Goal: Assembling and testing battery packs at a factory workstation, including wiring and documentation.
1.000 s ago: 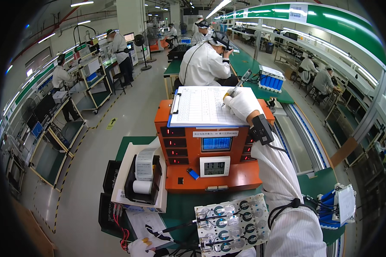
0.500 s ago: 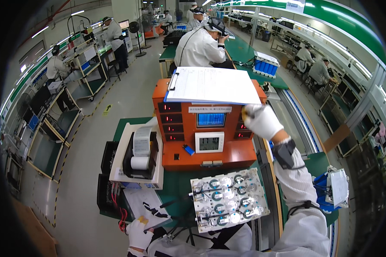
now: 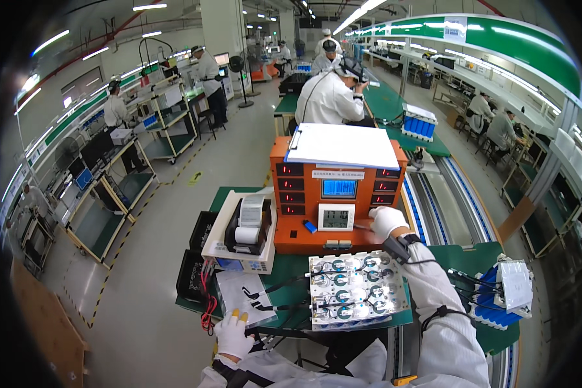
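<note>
My left hand, in a white glove with yellow fingertips, lies at the bench's near edge with its fingers stretched out over a sheet of white paper. Black cables run close beside its thumb. My right hand, also gloved, is at the lower right front of an orange tester. Its fingers are bent together; a thin blurred thing seems to stick out, too unclear to name. In front of the tester rests a pale fixture board with round cells and wires, joined to black leads.
A clipboard with paper tops the tester. Left of it stands an instrument carrying a label printer, near black bins and red wires. Blue battery packs sit at right beside a conveyor. Another person works ahead.
My right hand has come down from the tester's upper right side to its lower front. My left hand has moved slightly forward onto the paper's edge. The view has shifted.
</note>
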`<state>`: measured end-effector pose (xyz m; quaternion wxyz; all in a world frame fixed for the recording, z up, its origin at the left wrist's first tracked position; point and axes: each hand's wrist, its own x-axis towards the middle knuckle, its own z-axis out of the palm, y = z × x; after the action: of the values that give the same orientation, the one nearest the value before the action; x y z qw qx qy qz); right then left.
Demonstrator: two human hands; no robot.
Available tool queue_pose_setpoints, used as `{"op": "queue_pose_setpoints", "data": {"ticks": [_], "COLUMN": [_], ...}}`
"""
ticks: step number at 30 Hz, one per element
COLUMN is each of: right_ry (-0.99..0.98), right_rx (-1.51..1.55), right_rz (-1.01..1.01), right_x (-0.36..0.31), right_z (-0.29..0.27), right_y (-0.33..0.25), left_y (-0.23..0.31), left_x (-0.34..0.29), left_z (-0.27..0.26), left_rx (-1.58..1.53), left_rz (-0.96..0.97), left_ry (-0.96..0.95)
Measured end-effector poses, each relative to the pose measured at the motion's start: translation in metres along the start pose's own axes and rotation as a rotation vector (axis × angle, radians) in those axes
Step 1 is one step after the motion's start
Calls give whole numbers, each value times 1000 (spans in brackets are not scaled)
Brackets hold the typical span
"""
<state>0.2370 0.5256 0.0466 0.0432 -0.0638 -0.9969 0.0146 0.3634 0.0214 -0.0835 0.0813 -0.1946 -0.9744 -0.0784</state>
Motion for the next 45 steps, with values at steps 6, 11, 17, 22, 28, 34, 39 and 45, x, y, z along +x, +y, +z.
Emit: {"op": "queue_pose_setpoints", "data": {"ticks": [6,11,17,22,28,34,39,45], "right_ry": [-44,-69,-225,-523,75,207,194,226], "right_rx": [283,817,889,1835,1697,1612,1466,1457], "right_rz": [-83,-64,-529,-456,38,-31,127,130], "right_x": [-90,-185,-252,-269,-274,-284,-285,-266], "right_z": [-80,-97,-76,-41,-50,-54,-59,-51], "right_y": [-42,-44,-98,-195,-193,-112,-66,-60], "left_y": [-18,-49,-13,98,161,53,-56,-55], "left_x": [17,23,7,-7,-26,-57,-184,-174], "left_z": [13,-54,-191,-220,-188,-95,-22,20], "left_rx": [73,-168,-352,-213,-242,-273,52,-120], "left_rz": [181,162,-59,331,707,633,-63,-206], "left_ry": [84,344,528,881,492,-94,-1120,-1034]}}
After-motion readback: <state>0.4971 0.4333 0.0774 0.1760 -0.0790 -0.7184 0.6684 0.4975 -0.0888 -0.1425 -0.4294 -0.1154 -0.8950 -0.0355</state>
